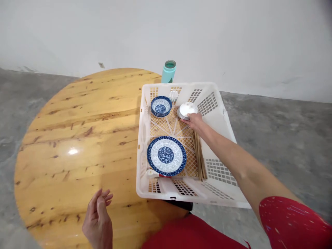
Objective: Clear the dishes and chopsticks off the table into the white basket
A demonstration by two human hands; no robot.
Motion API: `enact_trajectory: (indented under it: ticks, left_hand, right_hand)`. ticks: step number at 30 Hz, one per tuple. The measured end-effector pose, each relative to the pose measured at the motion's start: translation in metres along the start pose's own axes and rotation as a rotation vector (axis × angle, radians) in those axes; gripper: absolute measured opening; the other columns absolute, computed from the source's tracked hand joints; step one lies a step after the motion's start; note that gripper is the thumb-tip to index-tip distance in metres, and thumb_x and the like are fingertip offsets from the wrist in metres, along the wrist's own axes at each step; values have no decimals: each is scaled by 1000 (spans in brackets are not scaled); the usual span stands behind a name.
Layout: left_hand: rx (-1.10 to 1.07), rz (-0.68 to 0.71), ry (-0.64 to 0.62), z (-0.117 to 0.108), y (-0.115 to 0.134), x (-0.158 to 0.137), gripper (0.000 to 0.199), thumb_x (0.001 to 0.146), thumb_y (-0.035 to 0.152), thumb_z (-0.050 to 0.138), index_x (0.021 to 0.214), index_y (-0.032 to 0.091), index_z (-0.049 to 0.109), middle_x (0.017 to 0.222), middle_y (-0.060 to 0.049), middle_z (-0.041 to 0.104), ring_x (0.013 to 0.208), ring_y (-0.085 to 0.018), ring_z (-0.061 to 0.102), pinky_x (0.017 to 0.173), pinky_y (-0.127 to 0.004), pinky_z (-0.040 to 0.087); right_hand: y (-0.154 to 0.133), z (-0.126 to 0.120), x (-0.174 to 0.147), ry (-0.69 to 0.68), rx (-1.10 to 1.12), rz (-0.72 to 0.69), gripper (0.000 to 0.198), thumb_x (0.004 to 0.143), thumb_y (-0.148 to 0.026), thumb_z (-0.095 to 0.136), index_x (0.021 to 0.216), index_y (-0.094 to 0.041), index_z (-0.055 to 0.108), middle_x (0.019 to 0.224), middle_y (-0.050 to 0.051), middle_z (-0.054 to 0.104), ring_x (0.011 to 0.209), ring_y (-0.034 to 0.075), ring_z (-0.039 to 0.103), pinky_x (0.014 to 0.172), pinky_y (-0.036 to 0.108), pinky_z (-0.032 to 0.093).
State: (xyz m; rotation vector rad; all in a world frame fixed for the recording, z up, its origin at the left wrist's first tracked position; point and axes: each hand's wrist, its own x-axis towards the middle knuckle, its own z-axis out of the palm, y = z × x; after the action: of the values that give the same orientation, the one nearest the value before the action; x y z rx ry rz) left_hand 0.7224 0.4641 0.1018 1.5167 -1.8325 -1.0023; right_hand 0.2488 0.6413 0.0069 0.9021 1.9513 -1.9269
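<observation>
My right hand (195, 121) reaches into a white plastic basket (215, 129) and grips the near edge of a small stack of white dishes (187, 109). To the left of that stack stand several nested blue-and-white bowls (160, 105). A large blue-patterned plate (166, 155) lies in the near part of the basket, with a white spoon (152, 173) by its lower rim. Below my right hand lies a bundle of wooden chopsticks (198, 157). My left hand (98, 218) hovers over the table, fingers loosely bent and slightly apart, holding nothing.
The basket sits on the right part of a round wooden table (77, 138), its right side reaching past the edge over a grey concrete floor (280, 138). A turquoise bottle (168, 72) without a lid stands behind it. A white wall (129, 31) runs along the back.
</observation>
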Motion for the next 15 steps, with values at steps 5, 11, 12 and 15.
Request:
enact_trajectory:
  ticks: [5, 11, 12, 15]
  left_hand:
    - [-54, -32, -48, 9, 3, 0, 34, 91, 43, 63, 109, 16, 74, 95, -6, 79, 80, -20, 77, 72, -29, 64]
    - [-102, 17, -99, 20, 12, -8, 35, 92, 43, 62, 108, 14, 72, 94, -7, 78, 78, -19, 76, 70, -30, 64]
    - [-100, 39, -99, 23, 14, -10, 34, 93, 42, 61, 109, 14, 72, 94, -7, 78, 78, -19, 76, 70, -30, 64]
    - [-85, 142, -73, 32, 24, -17, 32, 96, 39, 58, 111, 14, 71, 97, -7, 77, 78, -17, 76, 72, -29, 63]
  right_hand:
    - [3, 3, -2, -28, -36, -8, 54, 80, 2, 56, 128, -22, 52, 116, 6, 65, 75, 11, 65, 56, 24, 64]
    - [2, -2, -2, -31, -103, 7, 59, 79, -1, 62, 134, -21, 51, 109, 6, 67, 72, 13, 66, 51, 25, 62]
    - [0, -5, -3, -42, -121, 16, 57, 79, -2, 63, 133, -19, 51, 104, 6, 68, 70, 13, 66, 51, 25, 62]
    - [-8, -13, -12, -80, -182, 25, 44, 86, -8, 62, 129, -13, 54, 89, 6, 68, 64, 14, 65, 50, 25, 61]
